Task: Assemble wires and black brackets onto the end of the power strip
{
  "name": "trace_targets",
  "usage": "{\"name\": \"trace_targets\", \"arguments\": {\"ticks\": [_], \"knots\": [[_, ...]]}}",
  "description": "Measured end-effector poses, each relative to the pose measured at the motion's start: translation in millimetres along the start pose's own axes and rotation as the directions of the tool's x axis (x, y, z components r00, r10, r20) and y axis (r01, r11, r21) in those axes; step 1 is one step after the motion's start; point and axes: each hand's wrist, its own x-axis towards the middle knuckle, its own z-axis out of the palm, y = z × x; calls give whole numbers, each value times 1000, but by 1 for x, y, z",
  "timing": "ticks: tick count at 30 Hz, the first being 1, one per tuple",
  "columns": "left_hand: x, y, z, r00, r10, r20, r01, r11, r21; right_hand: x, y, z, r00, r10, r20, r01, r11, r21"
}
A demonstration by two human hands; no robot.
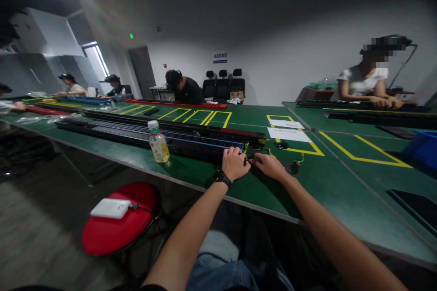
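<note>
Both my hands work at the near end of a long black power strip [143, 134] that lies across the green table [324, 182]. My left hand [235, 163], with a black watch on its wrist, is curled shut over the strip's end. My right hand [269, 165] is closed in a pinch on a small dark part right beside it, too small to name. Small black parts with yellow-green wires [293, 166] lie just right of my hands. A plastic bottle of yellowish drink [158, 142] stands upright left of my hands, in front of the strip.
Two white paper sheets [288, 133] lie inside yellow floor-tape boxes on the table. A red stool [118, 218] with a white power bank stands below the table edge. A blue bin [423, 148] sits at right. Several people work at other strips behind and right.
</note>
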Motion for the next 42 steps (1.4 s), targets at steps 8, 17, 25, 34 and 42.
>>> {"name": "trace_targets", "arguments": {"ticks": [8,17,25,34,42], "knots": [[-1,2,-2,1000,9,6,-9,1000,2,-1,4,3,1000,-5,-11,5,1000,7],[-2,3,-1,1000,5,8,-5,1000,-2,0,10,10,1000,-3,5,2,999,32],[-4,4,3,1000,12,-9,-12,1000,3,0,16,14,1000,9,-3,-9,999,50],[-32,0,-56,966,-133,-223,52,941,-334,-1,12,8,1000,-6,23,4,996,90],[-187,-21,-46,754,-608,-249,256,621,-741,1,9,3,1000,13,2,-13,996,85]]}}
